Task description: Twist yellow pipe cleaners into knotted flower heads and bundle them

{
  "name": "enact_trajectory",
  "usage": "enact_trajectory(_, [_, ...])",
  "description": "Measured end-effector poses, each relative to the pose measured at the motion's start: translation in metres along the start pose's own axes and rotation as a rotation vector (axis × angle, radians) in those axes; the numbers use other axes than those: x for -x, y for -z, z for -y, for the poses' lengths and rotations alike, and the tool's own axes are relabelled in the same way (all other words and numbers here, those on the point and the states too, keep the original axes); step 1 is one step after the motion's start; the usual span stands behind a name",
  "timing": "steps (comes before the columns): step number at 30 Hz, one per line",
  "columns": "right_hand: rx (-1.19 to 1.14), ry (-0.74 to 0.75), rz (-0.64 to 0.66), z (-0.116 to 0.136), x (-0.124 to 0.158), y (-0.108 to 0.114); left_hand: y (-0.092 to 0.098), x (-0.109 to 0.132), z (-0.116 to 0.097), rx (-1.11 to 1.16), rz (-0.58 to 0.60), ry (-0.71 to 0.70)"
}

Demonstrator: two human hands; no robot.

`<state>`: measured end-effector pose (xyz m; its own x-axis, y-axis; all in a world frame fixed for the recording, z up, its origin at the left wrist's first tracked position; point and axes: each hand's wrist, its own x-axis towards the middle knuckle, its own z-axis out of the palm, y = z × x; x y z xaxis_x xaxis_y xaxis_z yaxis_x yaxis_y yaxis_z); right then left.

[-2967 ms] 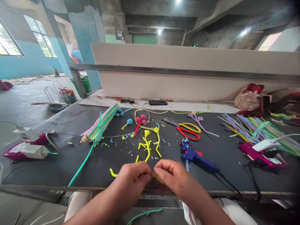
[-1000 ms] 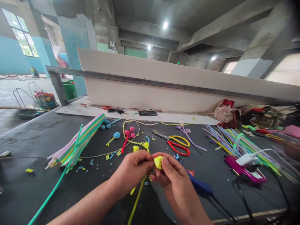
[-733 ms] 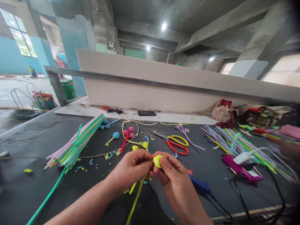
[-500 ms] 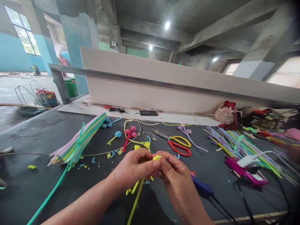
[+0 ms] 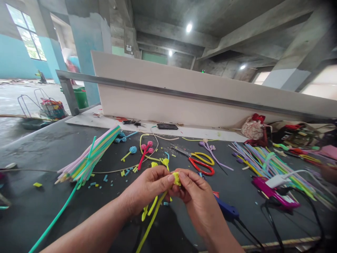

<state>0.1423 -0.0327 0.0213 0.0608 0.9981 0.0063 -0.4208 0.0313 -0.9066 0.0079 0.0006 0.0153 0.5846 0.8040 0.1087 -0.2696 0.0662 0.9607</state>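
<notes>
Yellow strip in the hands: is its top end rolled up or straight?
Rolled up. The top of the yellow strip is a tight knob pinched between the left hand and right hand; the rest hangs down straight.

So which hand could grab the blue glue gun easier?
Probably the right hand: the blue glue gun lies just beside it, on the far side from the left hand. Both hands pinch the yellow bud right now.

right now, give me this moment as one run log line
left hand: pinching yellow bud | right hand: pinching same bud | yellow stem: hangs below hands | blue glue gun: lying right of hands
</notes>
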Motion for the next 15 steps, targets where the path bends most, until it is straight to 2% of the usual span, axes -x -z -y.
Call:
enact_trajectory(5, [-0.031, -0.051, 0.057, 0.005, -0.001, 0.005, -0.001, -0.003, 0.006, 0.017, -0.06, 0.048])
enact_trajectory(10, [-0.043, -0.083, 0.12, 0.003, 0.0, 0.011, 0.0, -0.002, 0.007, 0.204, -0.059, 0.102])
enact_trajectory(15, [0.152, -0.013, 0.115, -0.003, 0.002, 0.012, 0.002, -0.001, 0.008, 0.273, -0.064, 0.116])
